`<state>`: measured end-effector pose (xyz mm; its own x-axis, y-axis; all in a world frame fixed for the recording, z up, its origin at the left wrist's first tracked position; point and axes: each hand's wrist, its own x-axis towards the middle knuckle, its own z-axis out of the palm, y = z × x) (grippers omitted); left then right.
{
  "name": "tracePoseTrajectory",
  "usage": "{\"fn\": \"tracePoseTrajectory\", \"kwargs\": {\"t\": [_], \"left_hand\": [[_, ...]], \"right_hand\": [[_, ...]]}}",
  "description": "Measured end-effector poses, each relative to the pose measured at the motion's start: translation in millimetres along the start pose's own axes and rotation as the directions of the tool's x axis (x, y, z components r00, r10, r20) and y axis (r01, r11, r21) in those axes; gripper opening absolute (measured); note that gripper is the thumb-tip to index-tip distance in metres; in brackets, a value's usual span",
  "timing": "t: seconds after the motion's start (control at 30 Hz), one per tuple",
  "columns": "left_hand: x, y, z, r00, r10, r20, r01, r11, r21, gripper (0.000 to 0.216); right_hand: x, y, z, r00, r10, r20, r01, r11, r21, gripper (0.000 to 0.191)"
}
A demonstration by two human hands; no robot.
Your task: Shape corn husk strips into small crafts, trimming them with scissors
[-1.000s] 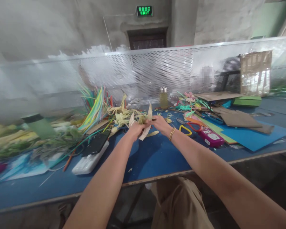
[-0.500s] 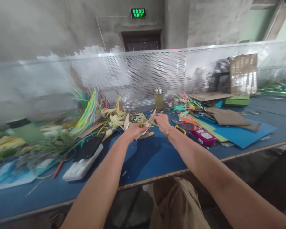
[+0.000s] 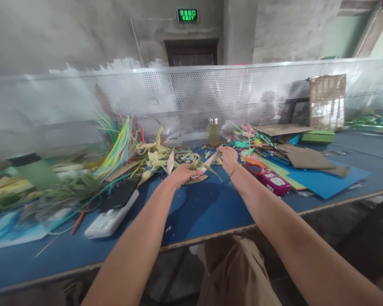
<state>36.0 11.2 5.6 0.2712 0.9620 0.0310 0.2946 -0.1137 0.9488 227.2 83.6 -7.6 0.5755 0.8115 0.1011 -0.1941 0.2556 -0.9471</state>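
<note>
A pale dried husk strip [image 3: 211, 159], looking like corn husk, stretches between my two hands above the blue table. My left hand [image 3: 184, 174] is closed on its lower left end, where greener husk pieces bunch by the fingers. At the upper right end, my right hand [image 3: 229, 156] pinches the strip between thumb and fingers; a bracelet circles that wrist. One thin curled piece hangs down between the hands. Beyond my left hand lies a heap of pale husks [image 3: 158, 160]. Red-handled scissors [image 3: 254, 168] rest right of my right hand, partly hidden by it.
A purple box [image 3: 276, 182] lies on blue card [image 3: 328, 180] at the right, near brown cardboard [image 3: 306, 155]. A bottle [image 3: 213, 131] stands at the back. Left are a black phone [image 3: 119, 196], a white device [image 3: 110, 221], colourful stems [image 3: 119, 142] and a green cup [image 3: 33, 170].
My right hand has moved right and slightly away from my left hand, drawing the husk strip out between them. My left hand stays nearly in place, still closed.
</note>
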Motion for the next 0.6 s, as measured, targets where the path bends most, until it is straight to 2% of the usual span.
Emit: {"fn": "tracePoseTrajectory", "kwargs": {"t": [0.07, 0.13, 0.17, 0.2, 0.27, 0.3, 0.33, 0.47, 0.6], "left_hand": [[4, -5, 0, 1.0, 0.01, -0.021, -0.01, 1.0, 0.001, 0.017], [9, -10, -1, 0.996, 0.002, -0.092, -0.004, 1.0, -0.017, 0.018], [10, -12, -2, 0.99, -0.015, -0.138, 0.009, 0.999, -0.041, 0.019], [11, -13, -3, 0.983, -0.038, -0.18, 0.025, 0.997, -0.073, 0.019], [12, -13, -5, 0.972, -0.075, -0.222, 0.047, 0.991, -0.127, 0.019], [12, -12, -5, 0.971, -0.084, -0.225, 0.052, 0.988, -0.146, 0.02], [12, -11, -5, 0.971, -0.089, -0.223, 0.053, 0.986, -0.16, 0.02], [12, -8, -3, 0.97, -0.101, -0.22, 0.061, 0.982, -0.181, 0.018], [15, -7, 4, 0.974, 0.022, -0.228, -0.059, 0.985, -0.159, 0.015]], "right_hand": [[-2, -2, -1, 0.999, 0.012, 0.048, -0.012, 1.0, 0.017, 0.016], [-10, -3, 0, 0.97, 0.08, 0.231, -0.083, 0.996, 0.007, 0.023], [-16, -3, 2, 0.921, 0.131, 0.367, -0.134, 0.991, -0.018, 0.027], [-24, -3, 4, 0.844, 0.188, 0.502, -0.178, 0.982, -0.068, 0.031], [-38, 0, 11, 0.689, 0.236, 0.686, -0.163, 0.972, -0.171, 0.03], [-45, 2, 14, 0.667, 0.213, 0.714, -0.109, 0.976, -0.189, 0.028], [-49, 4, 17, 0.684, 0.181, 0.706, -0.065, 0.98, -0.189, 0.026], [-49, 10, 23, 0.838, 0.087, 0.538, 0.003, 0.987, -0.163, 0.027], [-39, 12, 22, 0.893, 0.077, 0.444, 0.007, 0.983, -0.185, 0.027]]}}
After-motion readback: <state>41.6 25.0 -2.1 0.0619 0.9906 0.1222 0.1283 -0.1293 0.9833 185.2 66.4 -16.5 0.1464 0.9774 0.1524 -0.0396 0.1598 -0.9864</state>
